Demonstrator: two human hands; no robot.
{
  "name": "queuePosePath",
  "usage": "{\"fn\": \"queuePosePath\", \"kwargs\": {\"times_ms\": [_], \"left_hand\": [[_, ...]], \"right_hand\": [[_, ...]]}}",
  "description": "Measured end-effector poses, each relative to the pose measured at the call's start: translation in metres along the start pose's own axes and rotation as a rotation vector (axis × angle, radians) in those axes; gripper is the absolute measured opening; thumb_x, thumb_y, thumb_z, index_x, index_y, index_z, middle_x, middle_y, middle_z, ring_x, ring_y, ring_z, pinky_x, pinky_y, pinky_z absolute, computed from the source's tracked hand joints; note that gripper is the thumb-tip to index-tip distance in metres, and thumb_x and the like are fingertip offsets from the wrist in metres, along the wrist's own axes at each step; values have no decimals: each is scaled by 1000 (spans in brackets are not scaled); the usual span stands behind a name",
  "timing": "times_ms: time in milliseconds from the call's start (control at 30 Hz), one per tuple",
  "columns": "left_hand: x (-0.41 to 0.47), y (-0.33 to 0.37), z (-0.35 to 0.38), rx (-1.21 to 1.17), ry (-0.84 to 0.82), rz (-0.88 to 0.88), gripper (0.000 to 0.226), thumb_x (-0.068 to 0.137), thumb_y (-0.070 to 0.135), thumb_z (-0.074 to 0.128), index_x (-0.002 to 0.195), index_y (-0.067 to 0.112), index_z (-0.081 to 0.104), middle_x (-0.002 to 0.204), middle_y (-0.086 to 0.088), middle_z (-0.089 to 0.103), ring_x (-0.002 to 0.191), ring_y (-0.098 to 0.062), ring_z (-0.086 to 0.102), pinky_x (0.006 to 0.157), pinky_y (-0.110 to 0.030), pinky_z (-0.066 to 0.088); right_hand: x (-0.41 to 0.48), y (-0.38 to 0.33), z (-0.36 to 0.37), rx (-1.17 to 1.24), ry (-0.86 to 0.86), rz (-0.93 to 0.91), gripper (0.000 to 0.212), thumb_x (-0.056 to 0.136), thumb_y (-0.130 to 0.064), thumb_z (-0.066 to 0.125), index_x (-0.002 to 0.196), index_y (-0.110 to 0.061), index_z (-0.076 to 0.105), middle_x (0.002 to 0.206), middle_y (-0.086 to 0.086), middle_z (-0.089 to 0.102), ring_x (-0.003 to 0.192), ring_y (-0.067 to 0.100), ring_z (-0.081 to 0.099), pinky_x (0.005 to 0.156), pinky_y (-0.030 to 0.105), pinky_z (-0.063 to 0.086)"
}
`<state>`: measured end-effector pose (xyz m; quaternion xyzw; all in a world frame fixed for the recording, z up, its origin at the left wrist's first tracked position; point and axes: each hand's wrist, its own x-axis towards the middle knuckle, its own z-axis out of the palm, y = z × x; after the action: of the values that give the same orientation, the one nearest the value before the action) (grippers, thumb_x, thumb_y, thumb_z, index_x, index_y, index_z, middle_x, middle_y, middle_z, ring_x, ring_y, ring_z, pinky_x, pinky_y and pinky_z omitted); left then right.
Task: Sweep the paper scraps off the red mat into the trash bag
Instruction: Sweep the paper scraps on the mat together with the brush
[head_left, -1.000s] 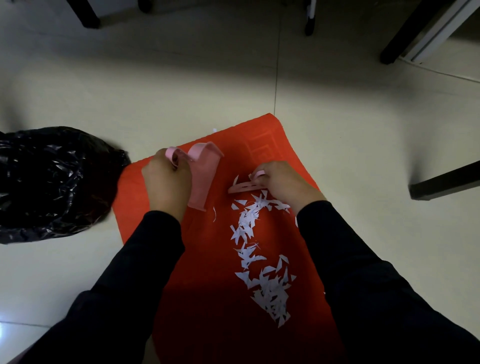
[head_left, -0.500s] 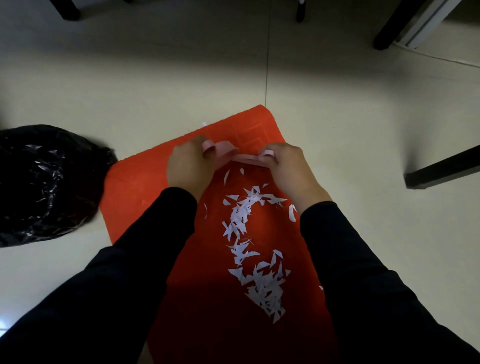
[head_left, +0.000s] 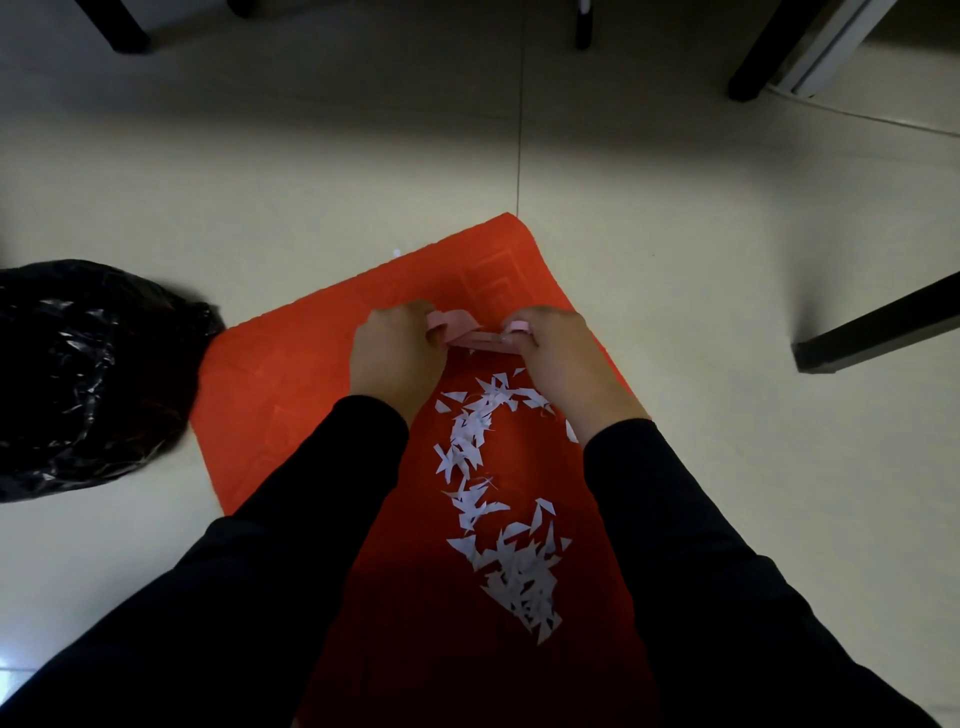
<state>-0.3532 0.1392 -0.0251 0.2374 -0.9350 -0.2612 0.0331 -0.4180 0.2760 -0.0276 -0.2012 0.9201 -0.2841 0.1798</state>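
Observation:
A red mat (head_left: 291, 384) lies on the pale tiled floor. Several white paper scraps (head_left: 498, 504) form a curved trail down its middle, from near my hands to the near end. My left hand (head_left: 395, 358) and my right hand (head_left: 558, 358) meet at the far end of the trail. Between them they hold a pink strip-shaped tool (head_left: 462, 332), one end curled at my left fingers and the other at my right thumb. A crumpled black trash bag (head_left: 83, 374) sits on the floor, touching the mat's left corner.
Dark furniture legs stand at the top left (head_left: 117, 26), top right (head_left: 769, 57) and right (head_left: 878, 332). A thin black leg (head_left: 584, 23) is at top centre. One tiny scrap (head_left: 397, 253) lies on the floor beyond the mat's far edge.
My left hand moved right from the mat's left part and joined my right hand over the top of the scrap trail. The pink tool came together between both hands. The scraps barely shifted.

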Motion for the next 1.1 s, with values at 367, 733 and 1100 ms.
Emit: {"fn": "queuePosePath", "kwargs": {"times_ms": [367, 733, 1100], "left_hand": [[2, -6, -16, -52, 153, -111, 34, 86, 26, 59, 55, 20, 47, 51, 2, 45, 66, -35, 57, 56, -25, 37], [13, -6, 3, -28, 56, -155, 45, 83, 49, 57, 56, 16, 40, 50, 3, 38, 46, -23, 46, 42, -21, 28], [-6, 12, -23, -28, -49, -116, 25, 89, 17, 46, 84, 3, 66, 64, -5, 53, 61, -21, 47, 52, -25, 36]], "right_hand": [[-4, 0, -4, 2, 23, -8, 19, 93, -12, 51, 103, -8, 67, 106, 11, 64, 97, 24, 57, 81, 29, 41], [-1, -2, 6, -12, 30, -22, 23, 94, -13, 51, 111, -7, 65, 110, 12, 62, 99, 24, 57, 80, 24, 39], [-5, -1, 1, -20, 15, -9, 23, 94, -14, 50, 110, -7, 65, 111, 11, 62, 100, 24, 55, 79, 22, 36]]}}
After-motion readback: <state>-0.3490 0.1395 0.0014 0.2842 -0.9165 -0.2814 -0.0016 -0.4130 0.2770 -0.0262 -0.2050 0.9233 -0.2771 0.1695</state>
